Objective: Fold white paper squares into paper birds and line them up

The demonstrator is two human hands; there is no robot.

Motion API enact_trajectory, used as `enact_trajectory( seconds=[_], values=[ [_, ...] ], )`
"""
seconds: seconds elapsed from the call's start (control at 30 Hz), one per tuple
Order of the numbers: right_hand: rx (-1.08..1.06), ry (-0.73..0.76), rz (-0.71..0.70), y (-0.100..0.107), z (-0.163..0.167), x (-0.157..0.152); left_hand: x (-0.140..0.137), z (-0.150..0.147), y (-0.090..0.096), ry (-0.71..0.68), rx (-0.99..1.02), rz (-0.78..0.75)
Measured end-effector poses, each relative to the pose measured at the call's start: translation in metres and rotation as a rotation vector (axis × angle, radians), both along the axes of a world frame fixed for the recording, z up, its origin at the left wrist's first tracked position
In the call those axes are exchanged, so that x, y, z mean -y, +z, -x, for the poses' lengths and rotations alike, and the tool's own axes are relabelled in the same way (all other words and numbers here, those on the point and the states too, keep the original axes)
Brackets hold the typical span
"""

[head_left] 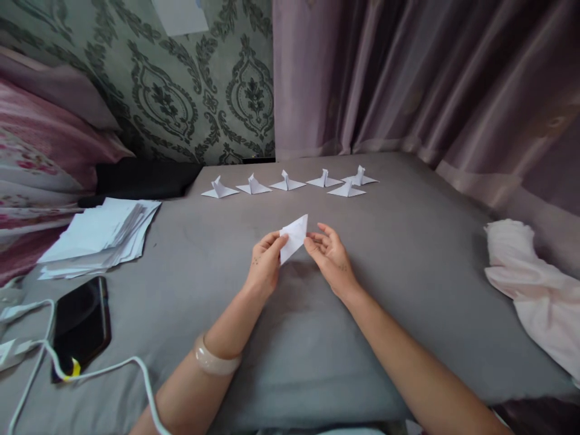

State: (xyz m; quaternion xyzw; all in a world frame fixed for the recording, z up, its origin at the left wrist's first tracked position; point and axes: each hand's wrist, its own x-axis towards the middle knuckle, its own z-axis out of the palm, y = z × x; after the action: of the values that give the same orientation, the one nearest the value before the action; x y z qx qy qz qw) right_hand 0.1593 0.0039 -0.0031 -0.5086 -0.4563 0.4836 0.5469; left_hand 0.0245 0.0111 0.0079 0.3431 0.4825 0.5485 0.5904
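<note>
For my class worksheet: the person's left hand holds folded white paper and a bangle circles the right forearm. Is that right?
No: the bangle circles the left forearm, as the head view shows. The left hand does hold folded white paper.

grey cloth surface [430, 241] in front of me. on the left i see a dark phone [84, 317] lying flat, white cable [113, 365] looped across its lower end, plus a yellow bit [75, 366] i can't make out. white plugs [12, 355] near the left edge. black flat item [145, 179] farther back, next to pink floral fabric [40, 157]. damask wallpaper [165, 103] behind, white sheet [181, 17] up on it. mauve curtain [317, 78] from the middle round to the right. pale pink cloth [534, 287] bunched on the right side.
</note>
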Motion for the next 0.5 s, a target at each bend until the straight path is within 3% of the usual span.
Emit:
enact_trajectory(
  seconds=[0.07, 0.17, 0.37, 0.5],
  values=[
    [-0.035, 0.005, 0.023, -0.002, 0.0, -0.001, 0.002, -0.004, 0.0, -0.018, 0.084, 0.062],
    [-0.028, -0.029, 0.05, -0.003, -0.005, -0.003, 0.005, -0.006, 0.001, -0.086, 0.037, 0.133],
    [0.096, 0.087, 0.228, -0.002, -0.018, -0.009, -0.002, 0.006, -0.003, -0.137, -0.24, 0.088],
    [0.365, 0.1, 0.105, -0.009, -0.016, -0.008, -0.004, 0.013, -0.015, -0.208, -0.554, 0.002]
  ],
)
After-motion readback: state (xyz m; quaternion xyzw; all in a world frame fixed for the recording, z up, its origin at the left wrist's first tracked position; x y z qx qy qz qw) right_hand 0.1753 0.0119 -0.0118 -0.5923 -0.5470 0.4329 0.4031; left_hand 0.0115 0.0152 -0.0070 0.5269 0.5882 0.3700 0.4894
